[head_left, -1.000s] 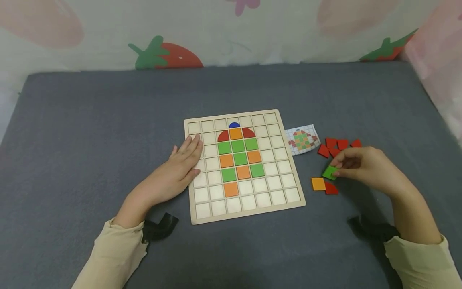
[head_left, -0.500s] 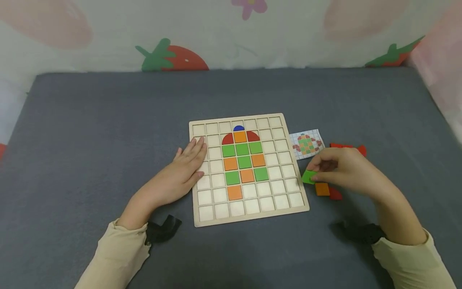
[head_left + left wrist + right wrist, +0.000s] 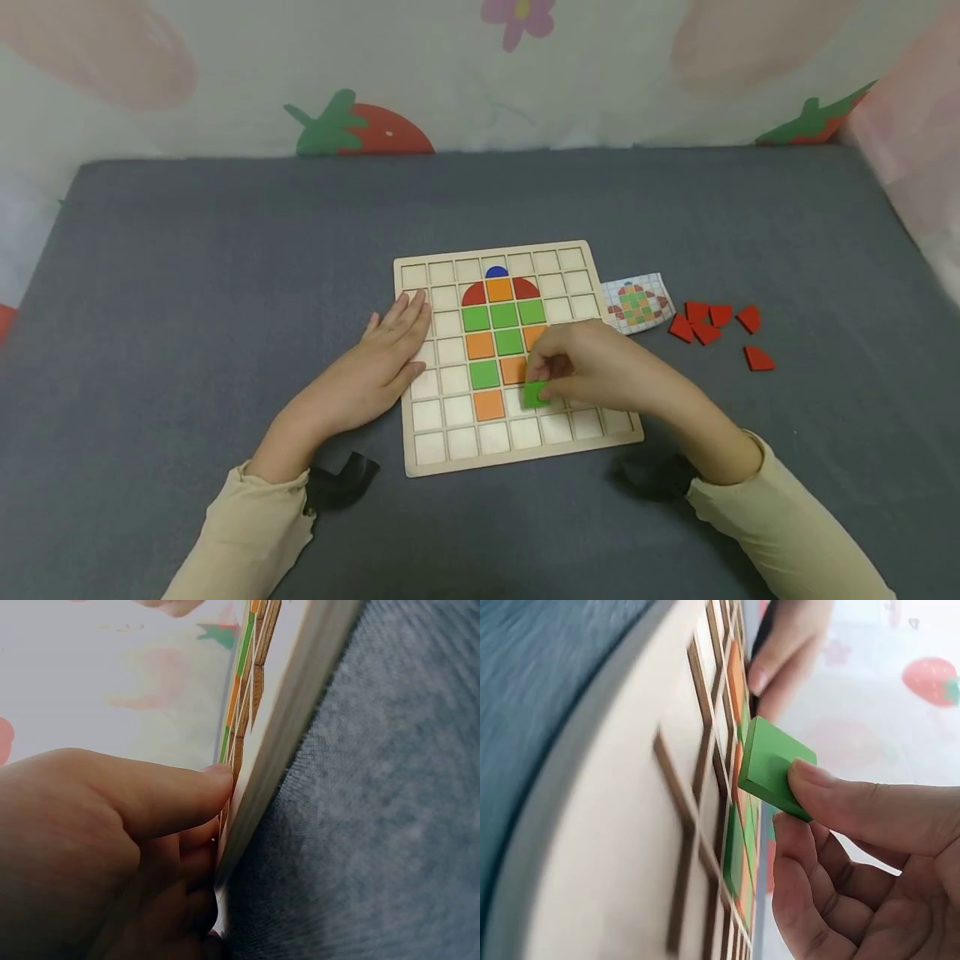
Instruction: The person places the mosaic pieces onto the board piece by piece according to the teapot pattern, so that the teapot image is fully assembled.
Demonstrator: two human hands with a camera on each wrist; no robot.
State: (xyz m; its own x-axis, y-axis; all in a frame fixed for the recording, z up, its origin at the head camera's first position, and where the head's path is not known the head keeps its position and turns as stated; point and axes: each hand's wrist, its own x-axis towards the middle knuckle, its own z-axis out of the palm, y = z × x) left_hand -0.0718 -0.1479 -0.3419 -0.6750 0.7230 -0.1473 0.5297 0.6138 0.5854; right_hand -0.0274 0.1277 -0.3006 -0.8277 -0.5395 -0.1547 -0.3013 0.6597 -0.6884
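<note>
My right hand (image 3: 592,362) pinches a green square tile (image 3: 776,765) between thumb and fingers, tilted close over the lower middle of the wooden grid board (image 3: 450,468). My left hand (image 3: 375,358) lies flat on the board's left edge, fingers straight and thumb (image 3: 180,791) at the rim. In the grid sit a blue half-round piece (image 3: 497,272), two red quarter-round pieces (image 3: 474,294), and several green tiles (image 3: 476,318) and orange tiles (image 3: 489,406). The right hand and forearm hide part of the board's right side.
A small printed pattern card (image 3: 637,302) sticks out from the board's right edge. Several loose red quarter-round pieces (image 3: 697,312) lie right of it, with another red piece (image 3: 759,358) lower down. A strawberry-print cloth (image 3: 585,75) hangs behind the grey table surface (image 3: 225,233).
My right hand has carried the green tile leftward from the loose pieces to over the board. The loose orange tile and a red piece beside it are now hidden. My left hand stays put.
</note>
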